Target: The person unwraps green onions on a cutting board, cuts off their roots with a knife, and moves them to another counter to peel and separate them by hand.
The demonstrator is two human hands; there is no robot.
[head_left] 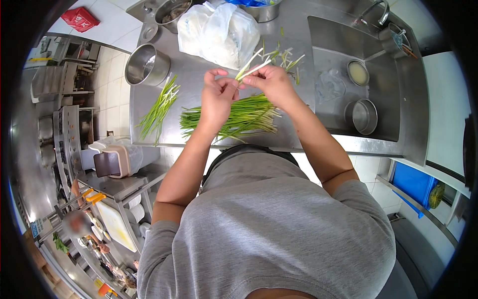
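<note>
My left hand (219, 95) and my right hand (273, 85) meet over the steel counter (291, 107). Between their fingertips are a few thin scallions (247, 68), white ends pointing up and away from me. Both hands are closed in a pinch on these stalks. Just below my hands lies a large pile of green scallions (244, 117), pale ends to the right. A smaller bunch (160, 109) rests to the left, its white ends pointing away from me. Past my right hand are scattered trimmings (286, 59), pale and green.
A full white plastic bag (219, 32) stands behind my hands. To its left is a steel pot (146, 66). The sink (328, 127) on the right holds metal bowls and a clear plastic bag. Another person's hand (103, 247) shows at a lower-left worktop.
</note>
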